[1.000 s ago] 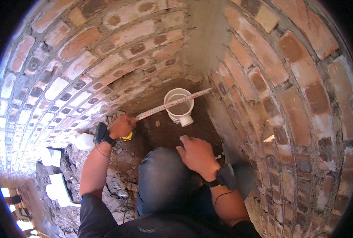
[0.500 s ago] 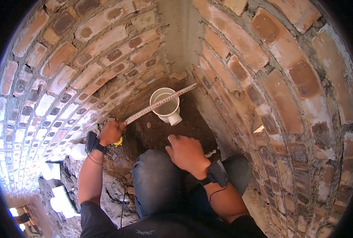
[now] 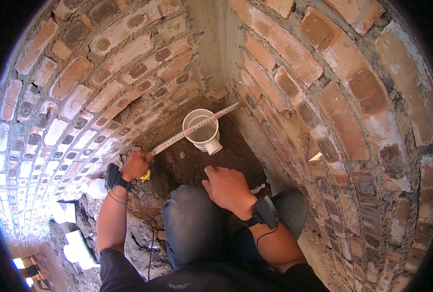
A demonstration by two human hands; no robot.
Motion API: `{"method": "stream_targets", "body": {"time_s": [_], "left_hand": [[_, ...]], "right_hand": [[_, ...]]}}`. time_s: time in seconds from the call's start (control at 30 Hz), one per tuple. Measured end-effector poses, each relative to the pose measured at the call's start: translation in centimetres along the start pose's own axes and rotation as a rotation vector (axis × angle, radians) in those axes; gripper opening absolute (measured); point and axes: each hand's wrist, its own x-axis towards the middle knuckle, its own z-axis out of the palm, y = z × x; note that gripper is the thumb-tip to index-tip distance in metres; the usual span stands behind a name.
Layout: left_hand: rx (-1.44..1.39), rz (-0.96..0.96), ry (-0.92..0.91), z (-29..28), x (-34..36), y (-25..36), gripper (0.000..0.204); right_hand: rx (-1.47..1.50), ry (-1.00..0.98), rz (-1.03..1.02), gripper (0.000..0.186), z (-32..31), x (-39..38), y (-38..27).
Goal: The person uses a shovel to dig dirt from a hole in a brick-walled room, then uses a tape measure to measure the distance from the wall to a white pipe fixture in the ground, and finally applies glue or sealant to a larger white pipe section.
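My left hand (image 3: 137, 164) is closed around a tape measure, whose yellow case (image 3: 145, 175) shows under the fingers. From it the pale blade (image 3: 172, 139) runs up and to the right, over the mouth of a white pipe fitting (image 3: 212, 147), and its far end reaches the right-hand wall. The round fitting sits upright in the dirt with a short side branch toward me. My right hand (image 3: 229, 188) hovers over or rests by my knee, fingers curled under. Its palm side is hidden, so I cannot tell whether anything is in it.
Brick walls (image 3: 124, 56) (image 3: 340, 114) rise close on both sides and meet in a mortared corner (image 3: 208, 44) ahead. Brown soil (image 3: 238, 155) lies around the fitting. White pipe pieces (image 3: 80, 250) lie at the lower left. My bent knee (image 3: 189, 214) is between my arms.
The view has shifted very slightly. Both hands, the tape blade and the white fitting stay in practically the same places.
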Motion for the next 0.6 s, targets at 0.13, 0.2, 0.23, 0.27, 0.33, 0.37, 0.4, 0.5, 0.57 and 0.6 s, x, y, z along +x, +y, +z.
{"method": "stream_targets", "body": {"time_s": [0.13,0.2,0.23,0.27,0.33,0.37,0.4,0.5,0.57,0.6], "left_hand": [[0.04,0.087,0.051,0.2,0.1,-0.4,0.051],[0.057,0.05,0.051,0.4,0.2,-0.7,0.051],[0.073,0.016,0.049,0.5,0.3,-0.8,0.05],[0.073,0.016,0.049,0.5,0.3,-0.8,0.05],[0.091,0.047,0.008,0.3,0.3,-0.6,0.049],[0.09,0.048,0.008,0.4,0.4,-0.7,0.049],[0.073,0.069,0.022,0.5,0.4,-0.8,0.049],[0.039,0.106,0.039,0.6,0.5,-1.4,0.048],[0.021,0.122,0.041,0.5,0.3,-1.6,0.047],[-0.004,0.067,0.021,0.1,0.1,-0.5,0.046]], "right_hand": [[0.007,0.005,-0.005,0.027,0.1,0.0,0.0],[0.011,0.006,-0.008,0.027,0.1,0.1,0.1],[0.015,0.007,-0.009,0.027,0.1,0.0,0.1],[0.014,0.007,-0.009,0.027,0.1,0.0,0.1],[-0.001,0.008,-0.013,0.028,0.1,0.1,0.1],[-0.002,0.008,-0.013,0.028,0.1,0.1,0.1],[0.005,0.013,-0.01,0.028,0.1,0.0,0.1],[0.016,0.021,-0.011,0.028,0.2,0.1,0.0],[0.021,0.024,-0.014,0.028,0.1,0.1,-0.1],[0.025,0.011,-0.007,0.028,0.1,0.1,0.0]]}}
